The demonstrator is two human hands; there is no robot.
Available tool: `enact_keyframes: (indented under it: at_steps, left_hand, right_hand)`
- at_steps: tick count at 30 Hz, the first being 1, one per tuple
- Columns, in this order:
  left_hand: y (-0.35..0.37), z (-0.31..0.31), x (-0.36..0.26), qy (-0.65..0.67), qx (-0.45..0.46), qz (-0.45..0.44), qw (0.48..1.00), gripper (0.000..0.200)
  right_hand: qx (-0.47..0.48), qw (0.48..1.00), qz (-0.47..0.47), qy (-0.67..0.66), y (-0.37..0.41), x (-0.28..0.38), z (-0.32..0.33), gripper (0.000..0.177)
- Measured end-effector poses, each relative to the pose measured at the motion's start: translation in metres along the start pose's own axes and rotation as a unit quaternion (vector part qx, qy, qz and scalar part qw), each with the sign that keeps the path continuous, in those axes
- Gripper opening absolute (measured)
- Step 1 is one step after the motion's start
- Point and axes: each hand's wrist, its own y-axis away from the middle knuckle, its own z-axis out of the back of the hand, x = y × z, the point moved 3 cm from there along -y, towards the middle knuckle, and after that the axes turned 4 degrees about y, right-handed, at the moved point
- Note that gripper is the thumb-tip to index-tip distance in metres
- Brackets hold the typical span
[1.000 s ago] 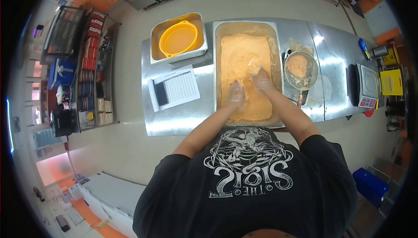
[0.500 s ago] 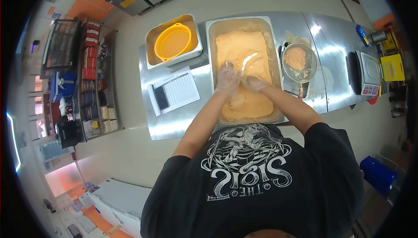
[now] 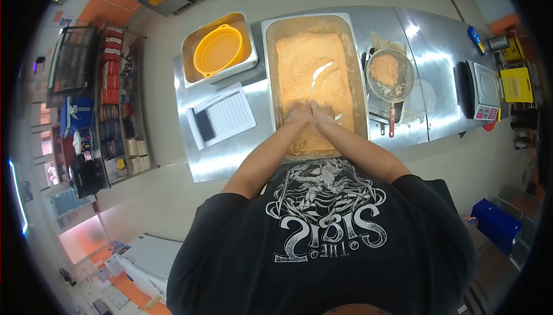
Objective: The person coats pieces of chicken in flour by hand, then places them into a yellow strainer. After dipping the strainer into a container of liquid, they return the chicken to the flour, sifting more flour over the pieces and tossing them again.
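Observation:
A long, deep metal tray (image 3: 266, 56) on the steel table holds a bed of pale orange powder (image 3: 311, 53), which looks like seasoned flour. Both hands wear thin clear gloves and work low in the near half of this tray. My left hand (image 3: 298, 112) and my right hand (image 3: 322, 113) are side by side, close together at the thumbs. Powder and my own wrists hide the fingers, so their grip does not show. Farther up the tray, a curved furrow in the powder exposes a shiny strip of metal.
Left of the tray, a yellow plastic basket (image 3: 197, 59) sits in a metal pan (image 3: 254, 57), with a white gridded board (image 3: 245, 120) nearer me. To the right lie a round strainer or pan (image 3: 392, 97) holding orange crumbs, and a digital scale (image 3: 487, 110).
My hands have drawn nearer each other and sunk into the powder closer to me. My left hand's fingers, partly visible before, are now hidden. The whole view has shifted slightly.

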Motion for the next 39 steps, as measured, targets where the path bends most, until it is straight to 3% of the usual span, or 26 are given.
enact_keyframes:
  at_steps: [2, 4, 5, 7, 8, 10, 11, 13, 14, 16, 17, 19, 21, 22, 23, 25, 26, 28, 30, 32, 34, 37, 39]
  left_hand:
    - [-0.005, 0.007, 0.002, 0.092, -0.028, 0.014, 0.995, 0.056]
    - [-0.055, -0.007, 0.027, 0.096, -0.025, -0.004, 0.995, 0.055]
    - [-0.071, -0.014, 0.036, 0.098, -0.021, -0.013, 0.995, 0.055]
    - [-0.025, 0.030, 0.015, 0.240, -0.103, 0.062, 0.964, 0.051]
    - [-0.006, 0.045, 0.006, 0.310, -0.141, 0.098, 0.935, 0.049]
    - [-0.013, 0.037, 0.005, 0.122, -0.171, 0.064, 0.976, 0.045]
    - [-0.015, 0.033, 0.004, 0.026, -0.183, 0.047, 0.982, 0.043]
    - [0.022, 0.047, -0.009, -0.030, -0.228, 0.082, 0.970, 0.044]
    - [0.036, 0.053, -0.015, -0.060, -0.250, 0.099, 0.961, 0.045]
    - [-0.006, 0.017, -0.006, -0.170, -0.163, 0.020, 0.972, 0.043]
    - [-0.021, 0.003, -0.004, -0.224, -0.119, -0.020, 0.967, 0.042]
    - [-0.017, 0.011, -0.006, -0.027, -0.184, -0.007, 0.982, 0.041]
    - [-0.006, 0.029, -0.005, 0.100, -0.149, 0.020, 0.984, 0.042]
    - [0.008, 0.052, -0.005, 0.128, -0.082, 0.040, 0.988, 0.043]
    - [0.016, 0.064, -0.005, 0.156, -0.015, 0.059, 0.986, 0.044]
    - [0.012, 0.071, -0.001, 0.015, -0.031, 0.015, 0.999, 0.052]
    - [0.013, 0.069, -0.001, -0.055, -0.036, -0.007, 0.998, 0.056]
    - [0.027, 0.056, -0.006, -0.029, -0.065, 0.015, 0.997, 0.065]
    - [0.026, 0.045, -0.010, 0.073, -0.101, 0.065, 0.990, 0.072]
    - [0.001, 0.013, 0.000, 0.248, -0.126, 0.137, 0.951, 0.076]
    - [-0.015, 0.002, -0.002, 0.246, -0.091, 0.113, 0.958, 0.076]
    - [-0.009, 0.019, -0.001, 0.208, -0.057, 0.085, 0.973, 0.076]
    - [0.013, 0.031, -0.002, 0.152, -0.064, 0.081, 0.983, 0.076]
  right_hand:
    - [-0.030, 0.997, 0.020, -0.066, -0.013, 0.011, -0.001, 0.075]
    - [-0.026, 0.994, 0.038, -0.095, -0.008, 0.038, 0.023, 0.069]
    - [-0.040, 0.993, 0.107, -0.023, -0.012, 0.045, 0.034, 0.069]
    - [-0.067, 0.960, 0.240, 0.127, -0.019, 0.052, 0.057, 0.070]
    - [-0.038, 0.951, 0.256, 0.169, -0.019, 0.055, 0.064, 0.072]
    - [0.022, 0.924, 0.288, 0.252, -0.017, 0.065, 0.076, 0.077]
    - [-0.009, 0.909, 0.285, 0.303, -0.008, 0.069, 0.086, 0.079]
    - [-0.069, 0.871, 0.277, 0.399, 0.015, 0.071, 0.098, 0.082]
    - [-0.099, 0.872, 0.295, 0.378, 0.014, 0.065, 0.091, 0.081]
    - [-0.159, 0.870, 0.327, 0.333, 0.005, 0.042, 0.065, 0.078]
    - [-0.104, 0.891, 0.306, 0.318, -0.005, 0.035, 0.052, 0.078]
    - [0.007, 0.922, 0.264, 0.283, -0.024, 0.031, 0.034, 0.078]
    - [0.088, 0.934, 0.187, 0.290, -0.017, 0.050, 0.051, 0.075]
    - [0.130, 0.936, 0.146, 0.291, -0.010, 0.058, 0.059, 0.073]
    - [0.069, 0.931, 0.178, 0.312, -0.007, 0.059, 0.068, 0.071]
    - [-0.057, 0.904, 0.239, 0.350, -0.002, 0.057, 0.088, 0.065]
    - [-0.052, 0.898, 0.238, 0.368, 0.012, 0.063, 0.094, 0.063]
    - [-0.043, 0.883, 0.236, 0.404, 0.042, 0.078, 0.107, 0.058]
    - [-0.043, 0.899, 0.268, 0.343, -0.014, 0.033, 0.057, 0.054]
    - [-0.011, 0.913, 0.267, 0.309, -0.031, 0.027, 0.042, 0.050]
    - [0.053, 0.925, 0.229, 0.299, -0.014, 0.042, 0.043, 0.047]
    - [0.068, 0.925, 0.259, 0.270, -0.025, 0.044, 0.050, 0.046]
    - [-0.003, 0.892, 0.297, 0.342, -0.034, 0.037, 0.064, 0.050]
